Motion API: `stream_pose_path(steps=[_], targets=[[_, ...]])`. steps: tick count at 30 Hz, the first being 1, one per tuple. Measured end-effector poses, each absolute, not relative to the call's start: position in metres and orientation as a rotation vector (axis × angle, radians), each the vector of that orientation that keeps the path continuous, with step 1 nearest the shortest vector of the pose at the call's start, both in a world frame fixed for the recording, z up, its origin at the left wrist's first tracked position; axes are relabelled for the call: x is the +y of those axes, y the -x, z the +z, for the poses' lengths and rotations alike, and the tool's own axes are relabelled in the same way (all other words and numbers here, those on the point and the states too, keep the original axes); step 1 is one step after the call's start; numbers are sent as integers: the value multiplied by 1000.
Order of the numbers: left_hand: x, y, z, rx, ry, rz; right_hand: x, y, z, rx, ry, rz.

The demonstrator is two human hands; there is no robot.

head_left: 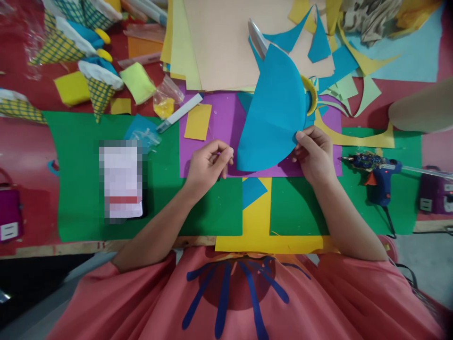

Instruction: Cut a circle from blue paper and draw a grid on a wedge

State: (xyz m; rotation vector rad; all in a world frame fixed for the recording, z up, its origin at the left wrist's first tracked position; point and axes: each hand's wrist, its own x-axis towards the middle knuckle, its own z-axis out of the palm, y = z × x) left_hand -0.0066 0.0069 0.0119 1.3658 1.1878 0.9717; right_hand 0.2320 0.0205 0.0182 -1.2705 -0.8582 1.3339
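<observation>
A blue paper piece [272, 113] lies over a purple sheet [226, 123] on green paper [88, 189], with yellow-checked cones [99, 89] far left.

On the bench lie one large blue paper piece [272, 113], one purple sheet [226, 123], one glue gun [377, 172] near the right edge, and four checked paper cones [99, 92] towards the far left corner. Two hands are in view, left hand [207, 165] and right hand [313, 153].

Bright even light, soft shadows, bowed edges
</observation>
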Motion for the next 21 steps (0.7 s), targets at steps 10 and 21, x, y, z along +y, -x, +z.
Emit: stream_pose_path(steps=[10, 21], targets=[[4, 6, 13, 1272, -1636, 823, 20, -233, 16, -887, 1251, 1373], [3, 6, 14, 1212, -1653, 902, 19, -232, 16, -889, 1254, 1367]])
